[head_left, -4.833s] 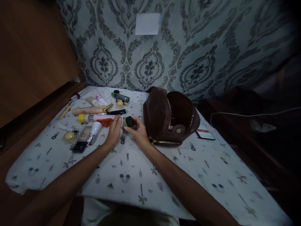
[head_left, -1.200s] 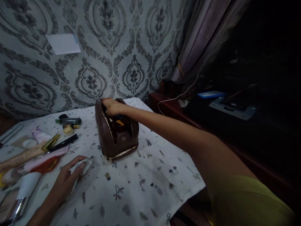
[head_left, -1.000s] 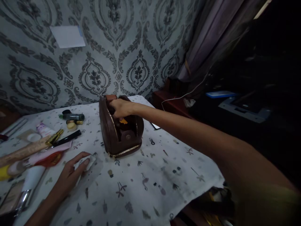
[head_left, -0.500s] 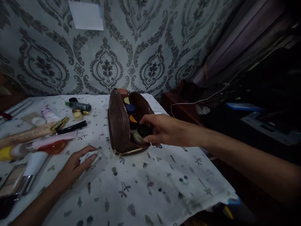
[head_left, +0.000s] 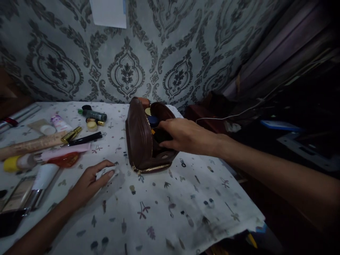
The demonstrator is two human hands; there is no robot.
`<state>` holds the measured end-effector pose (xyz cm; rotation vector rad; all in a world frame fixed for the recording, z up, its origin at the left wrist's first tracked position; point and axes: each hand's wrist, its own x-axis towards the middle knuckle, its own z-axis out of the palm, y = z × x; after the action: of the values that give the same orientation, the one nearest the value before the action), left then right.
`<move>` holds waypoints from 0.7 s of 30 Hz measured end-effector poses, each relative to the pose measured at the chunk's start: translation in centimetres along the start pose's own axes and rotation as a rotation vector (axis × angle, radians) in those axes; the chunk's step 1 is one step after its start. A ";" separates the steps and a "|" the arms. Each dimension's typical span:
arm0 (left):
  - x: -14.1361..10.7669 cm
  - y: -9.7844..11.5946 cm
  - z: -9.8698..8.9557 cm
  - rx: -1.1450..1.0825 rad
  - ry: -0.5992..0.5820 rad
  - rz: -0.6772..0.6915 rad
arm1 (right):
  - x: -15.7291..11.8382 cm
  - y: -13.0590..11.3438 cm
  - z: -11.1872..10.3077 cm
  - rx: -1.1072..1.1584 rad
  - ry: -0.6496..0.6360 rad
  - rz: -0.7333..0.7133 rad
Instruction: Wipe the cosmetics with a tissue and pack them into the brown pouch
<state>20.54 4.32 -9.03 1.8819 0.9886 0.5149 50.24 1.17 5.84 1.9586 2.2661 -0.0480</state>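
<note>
A brown cosmetic bag [head_left: 139, 132] stands unzipped on the table, a dark blue round lid [head_left: 152, 121] and a pale yellowish item [head_left: 148, 111] showing inside. My right hand [head_left: 183, 136] reaches into its opening from the right, thumb and fingers closed around a dark-lidded jar [head_left: 161, 136]. Most of that jar is hidden by the fingers and the bag's shadow. Left of the bag, my left hand [head_left: 92, 179] rests on the tablecloth, fingers closed on a crumpled white wipe [head_left: 105, 172].
On the left lie several cosmetics: a green bottle [head_left: 94, 115], a black tube [head_left: 85, 138], a pink tube [head_left: 63, 151], a red-orange bottle [head_left: 65, 160] and a white-capped tube [head_left: 45, 176]. A white cable [head_left: 225, 117] runs beyond the table's right edge. The patterned wall [head_left: 127, 71] stands behind.
My right hand has moved deeper into the bag with the jar, which is now mostly out of sight. My left hand keeps its hold on the wipe. The view has shifted slightly.
</note>
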 end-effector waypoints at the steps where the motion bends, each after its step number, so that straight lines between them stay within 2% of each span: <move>1: 0.0 0.0 0.0 0.000 -0.003 0.004 | 0.2 0.1 -0.2 -0.020 0.032 0.011; 6: 0.0 0.0 0.1 -0.003 -0.003 0.026 | 2.0 1.9 -1.1 -0.094 0.156 0.074; 10: -0.1 0.1 0.0 -0.008 -0.002 0.006 | 3.4 2.9 -1.3 -0.091 0.118 0.038; 15: 0.0 0.0 0.1 0.030 0.006 0.000 | 4.2 2.8 -1.4 -0.188 0.079 -0.024; 21: -0.1 -0.3 0.3 0.012 0.026 0.004 | 6.8 3.5 -1.4 -0.202 0.180 -0.006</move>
<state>20.57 4.09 -9.44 1.8926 1.0066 0.5379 52.60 8.57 6.63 1.9194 2.2786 0.3564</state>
